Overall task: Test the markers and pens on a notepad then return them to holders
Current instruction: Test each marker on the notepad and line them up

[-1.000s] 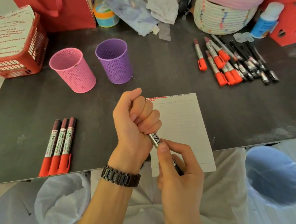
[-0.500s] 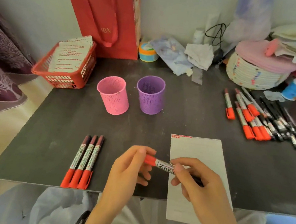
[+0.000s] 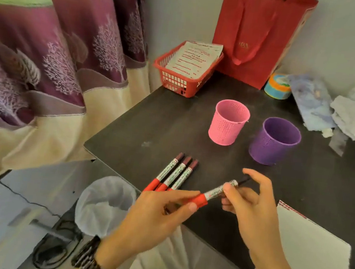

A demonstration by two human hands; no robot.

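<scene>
Marker with a red cap and a white printed barrel is held in the air over the near edge of the dark table, tilted up to the right. The left hand pinches its red cap end between thumb and fingers; the right hand pinches the barrel near its dark far end. Just beyond the left hand, three like markers lie side by side on the table, touching. To the right lies the white notepad. Farther back stand a pink mesh holder and a purple mesh holder, upright and close together. A red basket of printed sheets and a red paper bag sit at the back. A lined bin stands below the table edge.
</scene>
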